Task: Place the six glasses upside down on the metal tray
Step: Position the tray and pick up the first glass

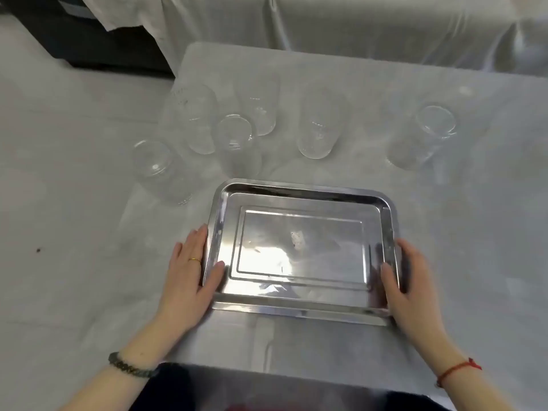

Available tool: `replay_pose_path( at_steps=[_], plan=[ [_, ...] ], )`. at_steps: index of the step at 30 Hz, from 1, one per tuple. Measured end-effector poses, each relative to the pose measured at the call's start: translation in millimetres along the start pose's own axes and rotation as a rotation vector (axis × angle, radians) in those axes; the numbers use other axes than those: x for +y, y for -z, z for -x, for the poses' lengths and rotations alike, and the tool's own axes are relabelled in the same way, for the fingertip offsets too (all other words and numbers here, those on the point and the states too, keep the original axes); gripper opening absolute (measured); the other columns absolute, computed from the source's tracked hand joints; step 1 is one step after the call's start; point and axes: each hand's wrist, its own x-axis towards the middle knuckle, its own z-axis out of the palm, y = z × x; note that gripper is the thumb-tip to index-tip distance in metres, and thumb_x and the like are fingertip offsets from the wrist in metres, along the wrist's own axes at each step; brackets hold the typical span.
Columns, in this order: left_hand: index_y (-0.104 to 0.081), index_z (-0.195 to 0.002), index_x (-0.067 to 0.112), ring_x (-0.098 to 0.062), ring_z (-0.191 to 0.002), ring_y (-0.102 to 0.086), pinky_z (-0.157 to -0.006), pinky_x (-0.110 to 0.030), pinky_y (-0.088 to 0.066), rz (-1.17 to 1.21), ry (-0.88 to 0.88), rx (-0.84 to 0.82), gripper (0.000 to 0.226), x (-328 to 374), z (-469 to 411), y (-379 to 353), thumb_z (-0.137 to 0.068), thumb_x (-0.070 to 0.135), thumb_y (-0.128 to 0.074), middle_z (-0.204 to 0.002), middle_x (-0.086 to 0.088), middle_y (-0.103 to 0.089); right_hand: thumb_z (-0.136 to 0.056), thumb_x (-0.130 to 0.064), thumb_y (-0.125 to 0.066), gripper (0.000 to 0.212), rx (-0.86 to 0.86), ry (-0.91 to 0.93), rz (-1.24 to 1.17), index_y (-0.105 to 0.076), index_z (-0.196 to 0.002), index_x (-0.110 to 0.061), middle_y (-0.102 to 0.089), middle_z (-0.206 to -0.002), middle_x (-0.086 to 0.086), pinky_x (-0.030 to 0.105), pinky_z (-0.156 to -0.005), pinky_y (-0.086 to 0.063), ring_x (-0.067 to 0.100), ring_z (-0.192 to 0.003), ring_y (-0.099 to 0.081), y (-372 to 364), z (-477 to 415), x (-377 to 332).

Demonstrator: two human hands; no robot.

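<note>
A shiny metal tray (302, 310) lies on the white-clothed table in front of me, with nothing in it. My left hand (189, 277) grips its left rim, thumb over the edge. My right hand (406, 280) grips the right rim the same way. Beyond the tray stand several clear glasses in a loose row: one at the far left (157, 167), a cluster of three behind it (195, 126) (235, 137) (261, 111), one in the middle (318, 129), and one at the right (421, 140). Their orientation is hard to tell through the blur.
A white cloth covers the table (474, 232) and drapes over furniture at the back (355, 22). A dark object (98, 46) sits at the back left. A small dark speck (38, 250) lies on the cloth at left.
</note>
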Motion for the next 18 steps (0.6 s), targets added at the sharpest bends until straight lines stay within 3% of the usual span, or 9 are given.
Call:
replay_pose_path(
  at_steps=[3, 6, 9, 12, 15, 18],
  plan=[
    [-0.01, -0.14, 0.02, -0.002, -0.134, -0.018, -0.111, -0.013, 0.006, -0.106, -0.136, 0.152, 0.067, -11.9, -3.7, -12.0, -0.084, 0.054, -0.021, -0.143, 0.01, -0.018, -0.081, -0.03, -0.049, 0.044, 0.093, 0.086, 0.012, -0.043, -0.124, -0.031, -0.053, -0.118, -0.006, 0.035, -0.089, -0.04, 0.013, -0.104, -0.049, -9.7, -0.3, 14.8],
    [-0.013, -0.14, 0.019, 0.012, -0.127, -0.015, -0.107, -0.005, 0.006, -0.098, -0.208, 0.203, 0.067, -20.2, -4.2, -19.8, -0.083, 0.055, -0.02, -0.141, 0.013, -0.021, -0.077, -0.036, -0.047, 0.044, 0.11, 0.119, -0.026, -0.042, -0.121, -0.042, -0.054, -0.113, -0.01, 0.032, -0.084, -0.038, 0.01, -0.099, -0.05, -14.6, 0.3, 23.4],
    [-0.015, -0.141, 0.02, 0.012, -0.126, -0.015, -0.105, -0.003, 0.007, -0.118, -0.245, 0.247, 0.073, -25.5, -5.9, -23.6, -0.079, 0.06, -0.018, -0.141, 0.017, -0.019, -0.083, -0.035, -0.052, 0.04, 0.118, 0.162, -0.008, -0.042, -0.121, -0.04, -0.056, -0.115, -0.005, 0.034, -0.083, -0.038, 0.017, -0.102, -0.053, -16.3, -1.3, 27.2],
    [-0.006, -0.138, 0.026, 0.005, -0.129, -0.017, -0.107, -0.009, 0.005, -0.109, -0.253, 0.251, 0.074, -24.8, -5.3, -26.5, -0.076, 0.063, -0.015, -0.141, 0.017, -0.016, -0.086, -0.023, -0.053, 0.042, 0.121, 0.203, -0.011, -0.044, -0.125, -0.031, -0.056, -0.122, 0.001, 0.037, -0.088, -0.041, 0.023, -0.11, -0.052, -17.1, -0.5, 25.5],
    [-0.012, -0.142, 0.021, -0.004, -0.135, -0.021, -0.112, -0.022, -0.002, -0.131, -0.207, 0.23, 0.081, -24.9, -5.2, -24.4, -0.074, 0.066, -0.013, -0.146, 0.012, -0.019, -0.086, -0.019, -0.053, 0.041, 0.12, 0.197, 0.004, -0.045, -0.126, -0.024, -0.059, -0.119, 0.007, 0.046, -0.092, -0.045, 0.031, -0.103, -0.056, -15.8, -0.3, 22.4],
    [-0.015, -0.142, 0.019, -0.011, -0.137, -0.025, -0.114, -0.029, -0.007, -0.115, -0.195, 0.232, 0.082, -25.3, -6.4, -25.6, -0.075, 0.066, -0.015, -0.15, 0.003, -0.026, -0.086, -0.017, -0.054, 0.041, 0.137, 0.216, 0.001, -0.047, -0.126, -0.019, -0.058, -0.123, 0.006, 0.045, -0.097, -0.043, 0.027, -0.11, -0.053, -13.8, 0.6, 20.0]
  ],
)
